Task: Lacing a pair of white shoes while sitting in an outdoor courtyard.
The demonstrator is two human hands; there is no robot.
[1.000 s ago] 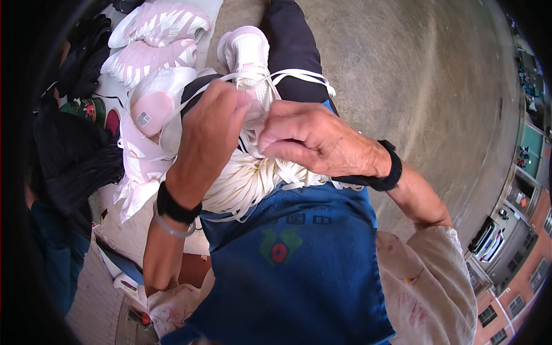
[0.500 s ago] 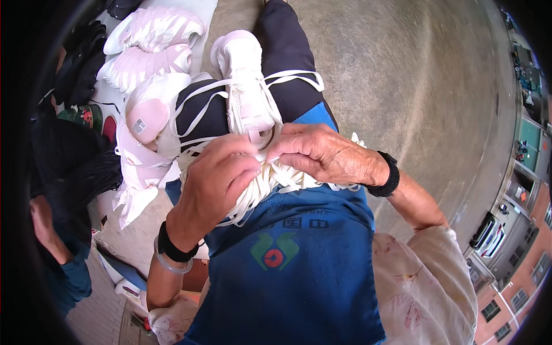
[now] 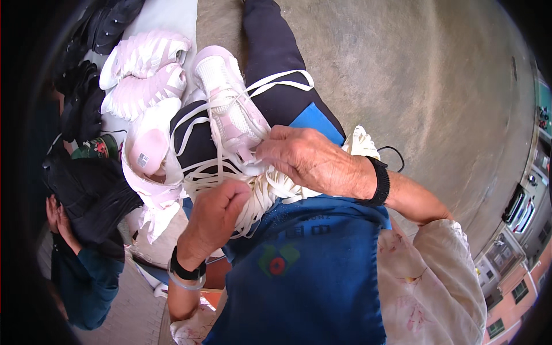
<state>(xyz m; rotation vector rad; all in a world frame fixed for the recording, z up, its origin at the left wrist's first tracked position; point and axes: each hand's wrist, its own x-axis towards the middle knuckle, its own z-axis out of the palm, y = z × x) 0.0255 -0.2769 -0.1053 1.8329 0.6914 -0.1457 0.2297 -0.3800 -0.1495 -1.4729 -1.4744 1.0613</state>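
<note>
A pale pink and white sneaker lies tilted across my lap, its toe pointing away and its white shoelace trailing in loose loops to both sides. My right hand is closed at the near end of the sneaker, fingertips pressed on its collar. Below and to the left, my left hand is closed, and a lace strand runs straight down from the shoe to it. The fingertips of both hands are partly hidden. Under them a bundle of cream laces rests on my blue apron.
More pink and white sneakers lie on a white surface to the left, near an open shoe upper. Dark shoes are beyond. A co-worker's hand and dark cloth appear at far left. Concrete floor extends right.
My hands, together at the shoe's near end before, are now apart; the left has moved down toward me. The sneaker has tilted, its toe swinging left, and a lace strand now stretches toward my left hand.
</note>
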